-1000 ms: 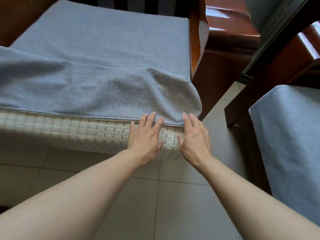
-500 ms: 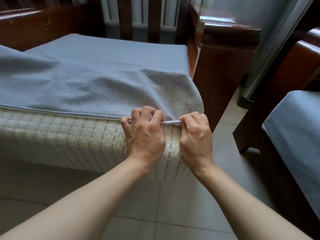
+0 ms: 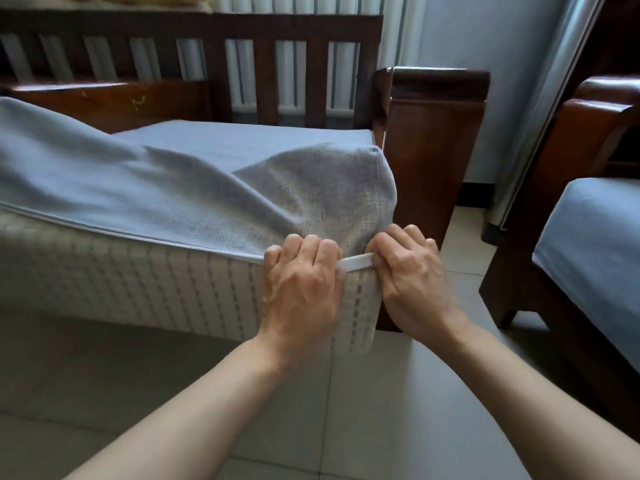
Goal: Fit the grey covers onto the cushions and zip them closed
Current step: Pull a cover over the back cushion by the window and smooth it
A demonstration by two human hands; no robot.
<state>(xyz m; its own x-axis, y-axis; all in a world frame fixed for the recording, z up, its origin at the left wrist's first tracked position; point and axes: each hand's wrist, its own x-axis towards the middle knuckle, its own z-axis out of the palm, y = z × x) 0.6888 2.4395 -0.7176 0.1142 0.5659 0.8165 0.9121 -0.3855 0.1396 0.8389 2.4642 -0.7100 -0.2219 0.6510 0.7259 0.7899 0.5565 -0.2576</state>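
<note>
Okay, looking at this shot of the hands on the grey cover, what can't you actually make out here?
- Zip: head view, none visible; left hand and right hand cover that stretch of the grey cover hem.
- Cushion left end: cut by the frame edge, blurred.
- Cushion's far side: hidden under the cover.
- Fingertips: curled out of sight.

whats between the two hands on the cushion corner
In the head view, a short stretch of the grey cover's pale hem runs between the left hand and right hand, over the white cushion.

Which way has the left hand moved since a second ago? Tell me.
Yes. The left hand went from lying flat below the grey cover hem up onto it, fingers curled, gripping.
</note>
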